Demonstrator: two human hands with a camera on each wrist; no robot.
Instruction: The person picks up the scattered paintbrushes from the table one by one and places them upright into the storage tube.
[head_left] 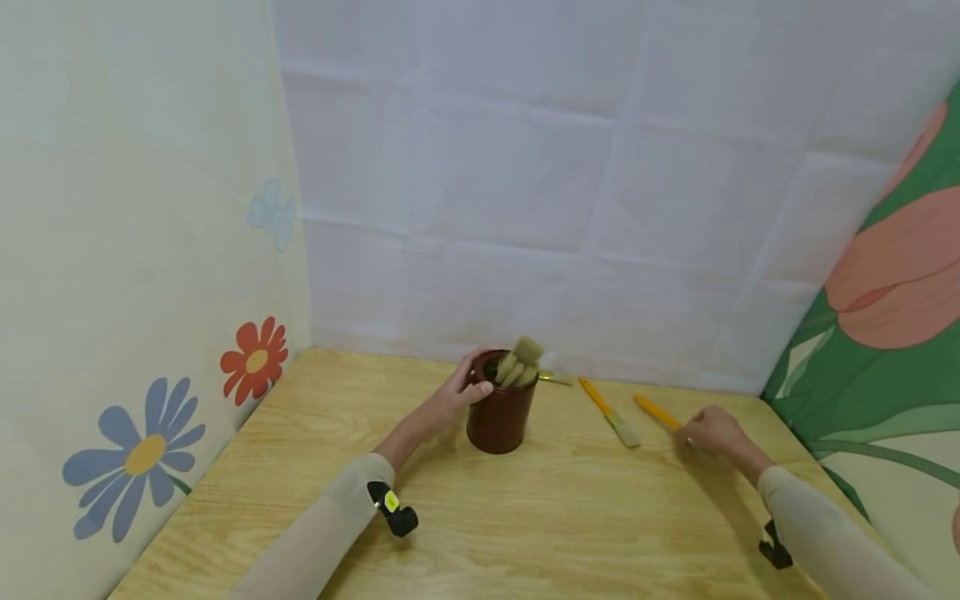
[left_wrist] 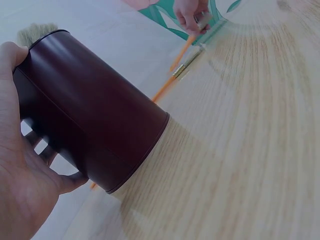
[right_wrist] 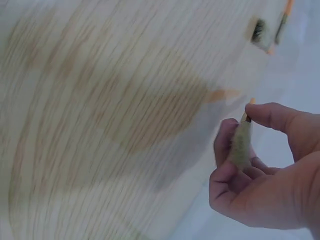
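Note:
My left hand [head_left: 471, 385] grips the side of a dark brown cup [head_left: 501, 417] that stands on the wooden table [head_left: 525, 517]. Several brushes [head_left: 519, 364] stick out of the cup, bristles up. In the left wrist view the left hand [left_wrist: 22, 185] wraps the cup [left_wrist: 95, 125], thumb at the rim. To the right, my right hand [head_left: 697, 433] pinches a yellow-handled brush [head_left: 655, 411] at its bristle end, low over the table. The right wrist view shows the right hand [right_wrist: 240, 127] holding the brush bristles [right_wrist: 242, 145] between thumb and fingers.
A second yellow-handled brush [head_left: 609, 413] lies on the table between cup and right hand. Another brush [head_left: 555, 378] lies behind the cup near the back wall. Cloth walls close in the table at left, back and right.

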